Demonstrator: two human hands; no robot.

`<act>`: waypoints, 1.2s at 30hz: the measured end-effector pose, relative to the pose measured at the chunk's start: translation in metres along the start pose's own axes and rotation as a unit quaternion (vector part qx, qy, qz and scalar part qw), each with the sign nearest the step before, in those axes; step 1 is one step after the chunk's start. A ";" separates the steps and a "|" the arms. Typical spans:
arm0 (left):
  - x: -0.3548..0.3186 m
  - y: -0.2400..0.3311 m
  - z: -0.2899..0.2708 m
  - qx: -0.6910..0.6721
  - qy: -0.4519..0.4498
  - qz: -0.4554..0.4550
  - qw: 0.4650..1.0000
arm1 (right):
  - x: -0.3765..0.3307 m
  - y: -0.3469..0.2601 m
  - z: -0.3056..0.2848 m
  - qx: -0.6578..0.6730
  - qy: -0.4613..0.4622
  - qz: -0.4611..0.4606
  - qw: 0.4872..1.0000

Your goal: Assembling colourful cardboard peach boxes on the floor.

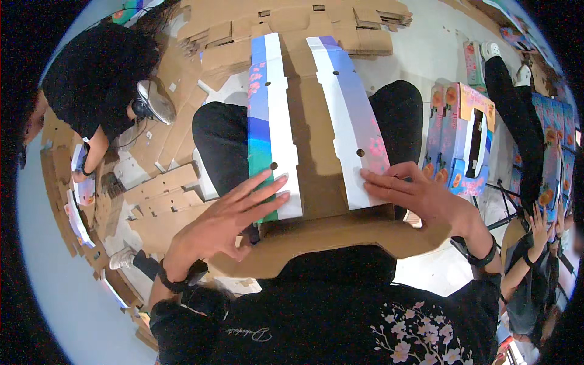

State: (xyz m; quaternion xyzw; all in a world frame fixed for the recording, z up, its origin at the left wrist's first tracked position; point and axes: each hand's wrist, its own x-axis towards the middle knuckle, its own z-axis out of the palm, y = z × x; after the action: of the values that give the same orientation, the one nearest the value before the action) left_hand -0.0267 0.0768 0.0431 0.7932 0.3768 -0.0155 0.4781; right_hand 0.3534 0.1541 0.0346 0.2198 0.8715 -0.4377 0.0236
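Note:
A long cardboard box (313, 128), partly folded, lies across my lap between my knees. Its two side panels are folded inward, with white strips, small round holes and blue, green and pink blossom print; plain brown board shows between them. My left hand (228, 213) rests its outstretched fingers on the near end of the left panel (285, 182). On the near end of the right panel (359, 164), my right hand (423, 194) lays its straight fingers. A brown end flap (328, 234) of the box spreads toward my body, below both hands.
Flat cardboard sheets (225, 30) lie beyond the box, and more cardboard (164, 201) is on the left floor. Finished printed boxes (459, 137) stand at right, with a stack (553, 140) farther out. One person (100, 79) works at left, another (529, 286) at right.

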 end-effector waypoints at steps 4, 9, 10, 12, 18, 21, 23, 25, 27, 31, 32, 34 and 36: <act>0.001 -0.005 0.021 -0.014 0.024 -0.024 0.999 | 0.002 0.006 0.009 0.060 0.031 -0.016 0.998; 0.015 -0.006 0.059 -0.420 0.319 -0.146 0.837 | 0.022 0.010 0.045 0.448 0.236 0.292 0.811; 0.020 -0.008 0.064 -0.408 0.366 -0.107 0.830 | 0.033 0.014 0.054 0.408 0.348 0.166 0.828; 0.033 -0.011 0.072 -0.418 0.434 -0.134 0.786 | 0.041 0.020 0.066 0.380 0.397 0.184 0.815; 0.055 -0.032 0.079 -0.395 0.496 -0.162 0.756 | 0.050 0.037 0.079 0.207 0.412 0.234 0.856; 0.053 -0.041 0.078 -0.410 0.477 -0.216 0.747 | 0.051 0.038 0.082 0.250 0.454 0.232 0.823; 0.053 -0.044 0.079 -0.425 0.471 -0.225 0.740 | 0.052 0.038 0.083 0.262 0.455 0.247 0.815; 0.054 -0.046 0.079 -0.439 0.463 -0.234 0.734 | 0.053 0.040 0.084 0.266 0.441 0.255 0.818; 0.058 -0.047 0.079 -0.475 0.467 -0.223 0.712 | 0.054 0.046 0.084 0.268 0.436 0.252 0.821; 0.062 -0.052 0.079 -0.503 0.513 -0.207 0.665 | 0.060 0.062 0.091 0.308 0.416 0.239 0.822; 0.062 -0.055 0.080 -0.522 0.477 -0.196 0.679 | 0.062 0.067 0.094 0.303 0.418 0.216 0.829; 0.060 -0.058 0.081 -0.537 0.443 -0.180 0.695 | 0.068 0.074 0.099 0.386 0.416 0.241 0.787; 0.059 -0.060 0.085 -0.560 0.487 -0.154 0.652 | 0.073 0.080 0.102 0.461 0.424 0.237 0.743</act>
State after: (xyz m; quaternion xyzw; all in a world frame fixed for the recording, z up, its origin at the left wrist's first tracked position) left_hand 0.0071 0.0608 -0.0704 0.1989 0.6093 0.5140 0.5701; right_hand 0.3048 0.1435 -0.1054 0.5658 0.4038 -0.6283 -0.3495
